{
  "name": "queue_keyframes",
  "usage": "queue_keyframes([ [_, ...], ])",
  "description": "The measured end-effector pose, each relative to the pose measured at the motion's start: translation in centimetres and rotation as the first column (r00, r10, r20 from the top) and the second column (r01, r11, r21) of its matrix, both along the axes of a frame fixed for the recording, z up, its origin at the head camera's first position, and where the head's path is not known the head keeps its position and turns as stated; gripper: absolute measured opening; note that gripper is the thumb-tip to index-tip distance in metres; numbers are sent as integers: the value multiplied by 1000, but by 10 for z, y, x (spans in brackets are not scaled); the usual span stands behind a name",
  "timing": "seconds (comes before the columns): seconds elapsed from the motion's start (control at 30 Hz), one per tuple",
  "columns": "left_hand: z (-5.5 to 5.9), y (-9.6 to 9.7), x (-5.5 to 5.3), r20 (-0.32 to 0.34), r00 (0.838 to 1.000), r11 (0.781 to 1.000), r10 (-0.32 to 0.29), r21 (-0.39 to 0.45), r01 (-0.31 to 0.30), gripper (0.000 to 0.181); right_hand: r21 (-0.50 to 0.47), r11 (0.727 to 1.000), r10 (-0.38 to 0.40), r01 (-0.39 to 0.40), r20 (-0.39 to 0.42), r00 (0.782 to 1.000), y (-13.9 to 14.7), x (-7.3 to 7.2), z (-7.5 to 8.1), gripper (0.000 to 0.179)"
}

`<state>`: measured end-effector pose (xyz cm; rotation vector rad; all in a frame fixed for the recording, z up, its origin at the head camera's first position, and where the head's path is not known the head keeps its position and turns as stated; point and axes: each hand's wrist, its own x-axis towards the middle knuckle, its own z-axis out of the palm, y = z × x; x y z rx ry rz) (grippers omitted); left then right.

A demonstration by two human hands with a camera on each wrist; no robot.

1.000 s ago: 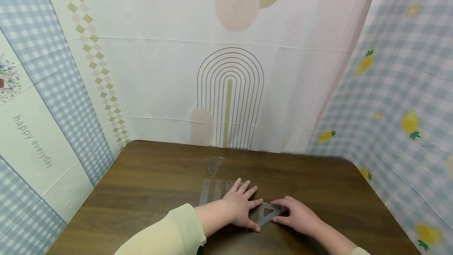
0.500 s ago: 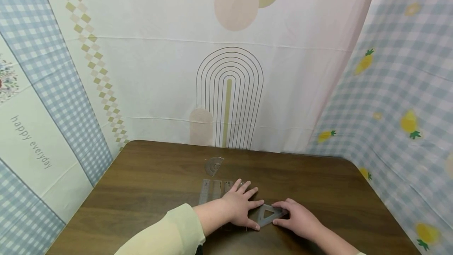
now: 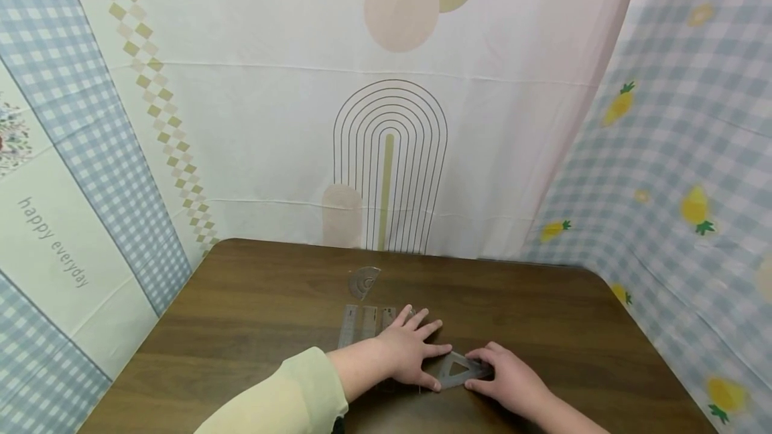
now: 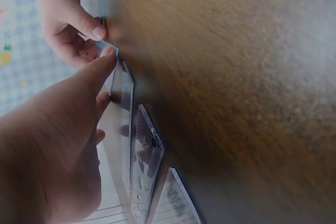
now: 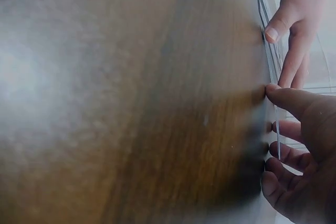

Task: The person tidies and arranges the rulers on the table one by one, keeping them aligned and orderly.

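A clear triangular set square [image 3: 445,372] with a cut-out middle lies on the brown table in the head view. My right hand [image 3: 508,376] pinches its right corner between thumb and fingers. Spread fingers of my left hand [image 3: 409,353] rest over clear rulers, its thumb and little finger at the left edge of the set square. Left of that hand, a ruler [image 3: 348,328] and another ruler [image 3: 369,325] lie side by side, partly covered by the forearm. The left wrist view shows a ruler end [image 4: 149,145] beside the left palm.
Farther back on the wooden table [image 3: 271,286] lies a clear protractor [image 3: 364,282]. A patterned cloth [image 3: 271,153] hangs behind the table's back edge, and a checked cloth [image 3: 657,153] hangs along the right side.
My right hand has moved slightly toward me, and the set square has turned a little clockwise with it. The left hand stays nearly in place, fingers still spread.
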<state>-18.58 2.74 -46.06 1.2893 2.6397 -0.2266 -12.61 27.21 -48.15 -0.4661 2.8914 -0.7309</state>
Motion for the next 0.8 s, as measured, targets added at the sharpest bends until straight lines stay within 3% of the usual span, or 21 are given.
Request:
queue_keyframes([
  [0.8, 4, -2, -3, 58, 996, 997, -73, 28, 72, 71, -86, 992, 100, -91, 107, 989, 10, 4, 6, 36],
])
